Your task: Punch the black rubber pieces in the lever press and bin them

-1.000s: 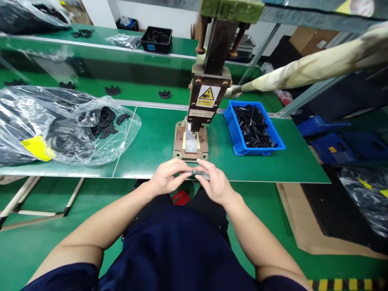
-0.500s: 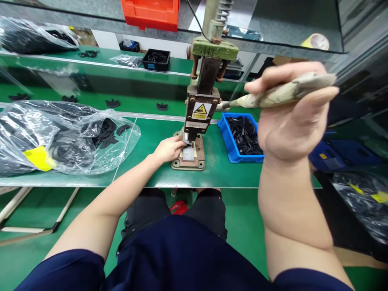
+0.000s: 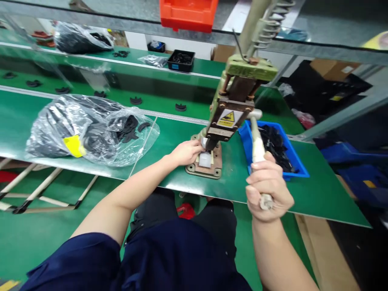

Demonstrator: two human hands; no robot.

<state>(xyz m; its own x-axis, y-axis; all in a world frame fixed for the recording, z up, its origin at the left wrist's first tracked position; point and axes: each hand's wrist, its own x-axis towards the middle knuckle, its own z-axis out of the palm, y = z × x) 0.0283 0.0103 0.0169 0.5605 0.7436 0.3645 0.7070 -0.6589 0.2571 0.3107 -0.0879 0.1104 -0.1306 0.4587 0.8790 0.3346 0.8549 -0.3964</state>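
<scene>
A hand-operated lever press (image 3: 230,111) with a yellow warning label stands in front of me. My right hand (image 3: 269,186) is wrapped around the lower end of its tape-covered lever (image 3: 257,143), to the right of the press head. My left hand (image 3: 188,152) reaches in from the left at the base plate (image 3: 217,165). Its thumb and fingers are pinched together beside the ram, at a small black part (image 3: 207,151) mostly hidden by the fingers and the ram. A pale metal block (image 3: 205,160) lies on the base just in front.
A blue bin (image 3: 298,163) of small black parts is right of the press, behind the lever. Left lies a clear plastic bag (image 3: 65,121) of black curved pieces. Several curved pieces (image 3: 136,100) line the green strip behind. An orange bin (image 3: 189,14) hangs overhead.
My right hand has swung the lever downward, from raised beside the press head to a lower position, and now wraps it tightly. My left hand stays at the base; the view has shifted.
</scene>
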